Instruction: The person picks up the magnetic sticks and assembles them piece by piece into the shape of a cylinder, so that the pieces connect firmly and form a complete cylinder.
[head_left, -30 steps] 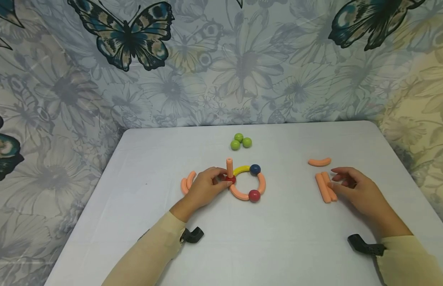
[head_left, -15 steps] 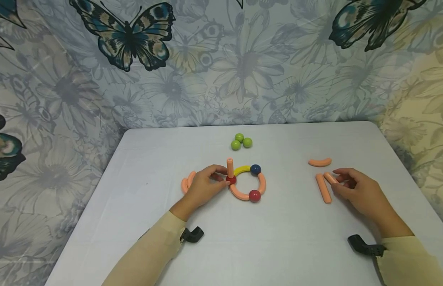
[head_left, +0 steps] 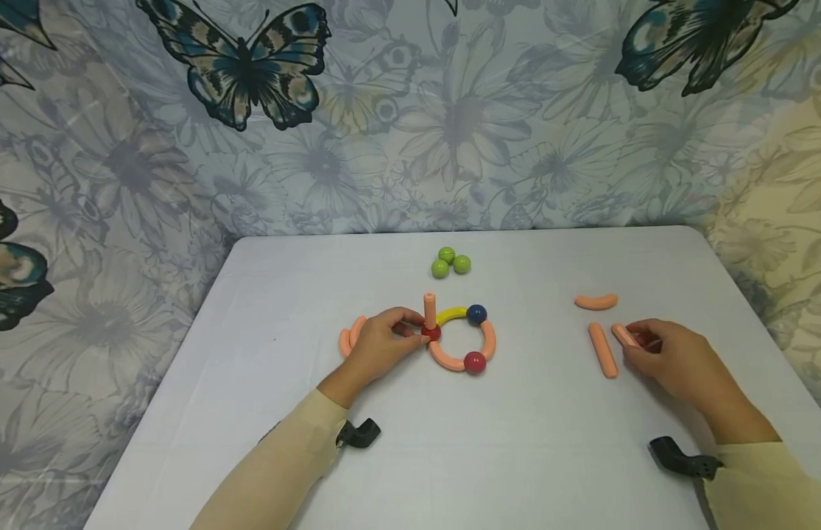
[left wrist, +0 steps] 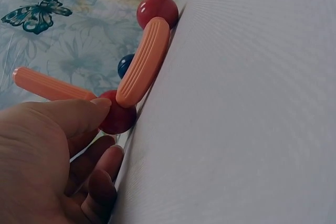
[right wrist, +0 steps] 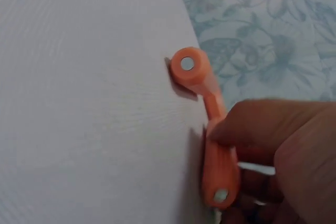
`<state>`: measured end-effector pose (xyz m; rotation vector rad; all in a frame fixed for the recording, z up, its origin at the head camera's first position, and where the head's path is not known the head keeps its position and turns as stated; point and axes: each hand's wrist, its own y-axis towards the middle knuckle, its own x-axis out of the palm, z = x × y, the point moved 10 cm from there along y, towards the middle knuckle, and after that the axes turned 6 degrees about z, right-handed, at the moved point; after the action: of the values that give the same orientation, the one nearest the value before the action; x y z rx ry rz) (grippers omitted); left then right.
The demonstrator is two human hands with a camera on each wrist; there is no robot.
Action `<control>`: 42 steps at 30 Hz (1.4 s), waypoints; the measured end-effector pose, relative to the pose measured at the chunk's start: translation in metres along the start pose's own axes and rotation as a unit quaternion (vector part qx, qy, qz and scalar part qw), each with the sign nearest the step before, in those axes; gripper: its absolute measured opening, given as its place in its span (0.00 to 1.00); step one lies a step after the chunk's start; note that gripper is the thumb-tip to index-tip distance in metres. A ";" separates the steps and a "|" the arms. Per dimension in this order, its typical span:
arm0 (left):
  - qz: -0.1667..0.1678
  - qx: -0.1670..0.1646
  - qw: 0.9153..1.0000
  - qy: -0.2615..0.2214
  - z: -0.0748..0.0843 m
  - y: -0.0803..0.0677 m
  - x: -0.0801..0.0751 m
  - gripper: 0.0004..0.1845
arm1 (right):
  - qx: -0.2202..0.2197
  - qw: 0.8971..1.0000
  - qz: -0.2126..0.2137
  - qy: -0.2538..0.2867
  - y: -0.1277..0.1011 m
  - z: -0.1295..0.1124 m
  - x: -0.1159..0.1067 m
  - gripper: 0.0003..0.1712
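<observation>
Head view: right hand [head_left: 675,357] pinches a short, ribbed orange stick [head_left: 624,335].

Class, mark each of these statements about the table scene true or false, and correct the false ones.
1. Three green balls lie together at the far side of the table. True.
2. The left hand holds a blue ball. False: its fingers pinch the red ball under the upright orange stick.
3. The right hand grips a straight orange stick. True.
4. The ring has two blue balls. False: one blue ball and two red ones.
5. A curved orange piece lies beyond the right hand. True.
</observation>
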<state>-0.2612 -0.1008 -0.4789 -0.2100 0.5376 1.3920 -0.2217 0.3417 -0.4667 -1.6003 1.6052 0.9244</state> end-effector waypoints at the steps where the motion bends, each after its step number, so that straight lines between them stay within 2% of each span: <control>1: 0.000 -0.002 1.000 0.000 0.000 0.000 0.000 0.14 | 0.001 1.000 -0.006 -0.008 0.000 0.000 -0.001 0.29; 5: -0.002 -0.008 1.000 -0.006 -0.002 0.001 0.001 0.13 | -0.010 1.000 -0.007 -0.013 -0.001 -0.004 -0.006 0.27; 11: -0.003 -0.013 1.000 -0.011 -0.004 0.001 0.002 0.13 | -0.026 0.998 0.029 0.058 0.000 -0.025 -0.024 0.29; 16: -0.005 -0.018 1.000 -0.010 -0.005 0.001 0.003 0.13 | -0.040 0.987 0.060 0.146 0.006 -0.054 -0.032 0.24; 20: -0.012 -0.015 1.000 -0.014 -0.004 0.001 0.005 0.14 | -0.081 0.975 0.087 0.186 0.013 -0.082 -0.032 0.20; 23: -0.016 -0.013 1.000 -0.015 -0.002 0.001 0.005 0.15 | -0.097 0.971 0.086 0.203 0.020 -0.100 -0.027 0.19; 31: -0.020 -0.033 0.999 -0.004 -0.001 0.003 0.001 0.15 | -0.118 0.958 0.075 0.249 0.034 -0.137 -0.006 0.18; 42: -0.016 -0.040 0.999 -0.008 -0.004 0.001 0.002 0.14 | -0.132 0.950 0.056 0.276 0.055 -0.177 0.032 0.16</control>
<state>-0.2630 -0.1010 -0.4832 -0.2707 0.4628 1.3851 -0.2736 0.1733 -0.4011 -2.1069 2.0318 0.8162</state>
